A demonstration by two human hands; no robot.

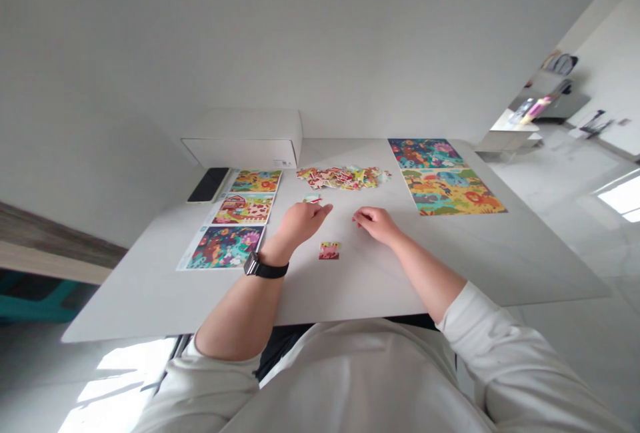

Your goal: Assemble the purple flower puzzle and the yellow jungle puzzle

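Observation:
My left hand (304, 222), with a black watch (265, 266) on its wrist, rests over the white table with fingers curled under and thumb pointing right. Just beyond its knuckles lies a light puzzle piece (313, 198) with a red mark, partly covered by the hand. My right hand (377, 222) is closed, its fingertips pinched together low over the table; whatever is in them is too small or hidden. Between my forearms, nearer to me, lie joined puzzle pieces (329, 251) in pink, yellow and dark red. Beyond both hands spreads a heap of loose puzzle pieces (345, 178).
Several picture sheets (243, 209) lie in a column at left, beside a dark-screened phone (209, 184). A long white box (240, 146) stands against the wall. Two finished-looking puzzle pictures (453, 191) lie at right. The table's front edge (350, 319) runs along my body.

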